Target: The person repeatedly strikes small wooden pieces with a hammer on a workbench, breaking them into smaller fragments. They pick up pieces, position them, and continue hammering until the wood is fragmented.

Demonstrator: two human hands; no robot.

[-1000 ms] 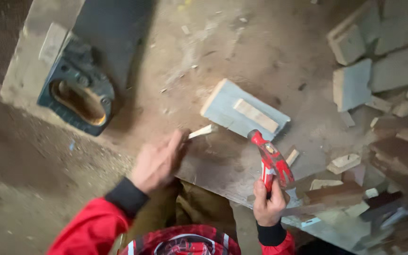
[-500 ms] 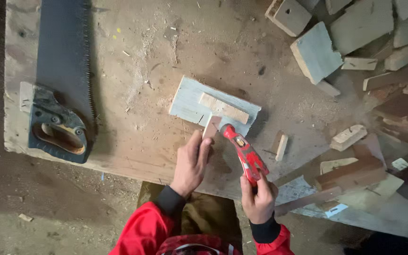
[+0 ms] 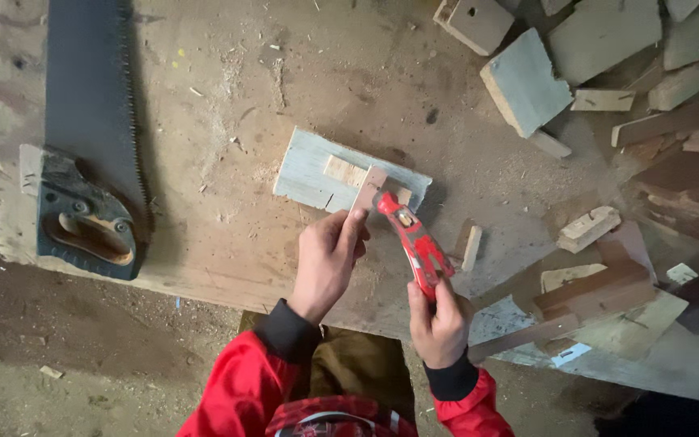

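Dim, soft daylight; perhaps slightly blurred

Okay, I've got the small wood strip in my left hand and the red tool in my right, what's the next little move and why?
Probably steady the small wood strip flat on the pale blue board before working it. The left hand pinches its near end, and the red tool in the right hand already has its tip at the strip's edge.

Left hand (image 3: 327,260) pinches a small wood strip (image 3: 367,191) upright on a pale blue board (image 3: 309,171). Right hand (image 3: 438,320) grips a red hammer (image 3: 413,239), head touching the strip. Handsaw (image 3: 91,162) lies far left; wood offcuts (image 3: 608,97) piled right.
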